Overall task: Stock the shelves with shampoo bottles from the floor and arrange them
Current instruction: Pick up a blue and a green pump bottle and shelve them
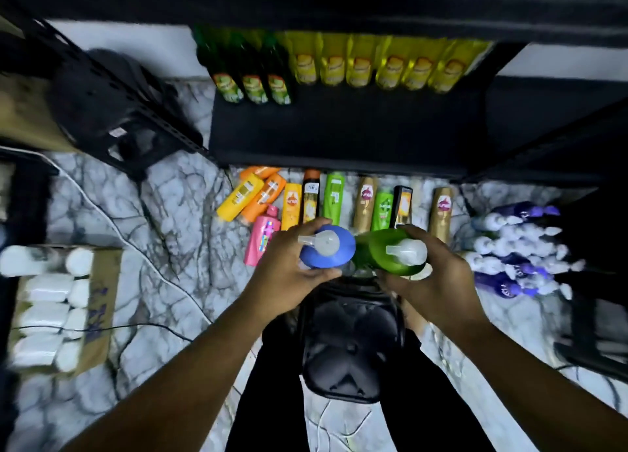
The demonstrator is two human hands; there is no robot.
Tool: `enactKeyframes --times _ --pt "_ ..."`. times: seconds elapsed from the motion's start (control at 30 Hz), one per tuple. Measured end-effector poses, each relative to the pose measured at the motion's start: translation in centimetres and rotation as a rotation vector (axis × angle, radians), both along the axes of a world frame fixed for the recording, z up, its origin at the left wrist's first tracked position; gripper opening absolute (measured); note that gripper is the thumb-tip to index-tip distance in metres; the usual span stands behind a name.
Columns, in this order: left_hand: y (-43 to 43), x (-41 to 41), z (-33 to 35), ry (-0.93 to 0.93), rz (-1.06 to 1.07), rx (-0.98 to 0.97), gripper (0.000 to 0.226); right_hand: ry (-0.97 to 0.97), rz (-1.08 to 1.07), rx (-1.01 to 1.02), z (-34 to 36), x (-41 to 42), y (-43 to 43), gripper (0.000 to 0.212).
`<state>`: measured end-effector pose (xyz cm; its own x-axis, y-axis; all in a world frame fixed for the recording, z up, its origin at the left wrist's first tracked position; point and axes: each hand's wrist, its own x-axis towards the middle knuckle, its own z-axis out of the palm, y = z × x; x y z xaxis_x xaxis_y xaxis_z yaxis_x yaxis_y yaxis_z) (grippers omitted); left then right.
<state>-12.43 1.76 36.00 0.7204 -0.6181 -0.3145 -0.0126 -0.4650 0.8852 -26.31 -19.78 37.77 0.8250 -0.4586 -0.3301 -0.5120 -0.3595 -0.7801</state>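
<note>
At frame centre, the left hand grips a blue bottle, fingers curled, and the right hand likewise grips a green bottle.

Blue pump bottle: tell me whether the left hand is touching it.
Touching. The head view shows the left hand wrapped round the blue pump bottle, fingers over its far side and thumb against its near edge, with no gap.

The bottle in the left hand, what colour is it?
Blue bottle with a clear pump top, gripped by the left hand; head view.
</note>
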Motion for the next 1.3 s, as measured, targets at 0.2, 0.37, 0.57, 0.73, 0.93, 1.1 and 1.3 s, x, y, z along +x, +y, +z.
enactKeyframes --times 0.2,0.37,0.57,0.73,0.93,1.1,1.3 --pt "-0.8 0.2 18.6 -0.178 0.046 -0.062 0.076 -0.205 -0.095 -0.019 17.8 0.7 -0.1 0.065" --pt "-0.9 1.3 30.4 -0.240 0.107 -0.087 0.080 -0.400 -0.149 0.043 29.5 2.0 -0.5 0.069" --pt "-2.3 4.8 42.3 -0.439 0.111 -0.186 0.078 -0.656 -0.174 0.119 41.1 4.8 -1.1 0.059" --pt "-4.0 7.6 51.0 -0.511 0.178 -0.402 0.069 -0.895 -0.168 0.178 49.0 8.4 -1.6 0.058" --pt "-5.9 9.6 59.7 -0.506 0.206 -0.701 0.055 -1.075 -0.138 0.168 58.0 12.2 -1.8 0.053" --pt "-6.8 11.2 66.3 -0.599 0.266 -0.869 0.052 -1.193 -0.087 0.179 65.2 14.1 -2.0 0.048" --pt "-7.7 13.2 74.6 -0.731 0.327 -0.976 0.050 -1.310 -0.056 0.141 73.4 16.3 -2.6 0.053"
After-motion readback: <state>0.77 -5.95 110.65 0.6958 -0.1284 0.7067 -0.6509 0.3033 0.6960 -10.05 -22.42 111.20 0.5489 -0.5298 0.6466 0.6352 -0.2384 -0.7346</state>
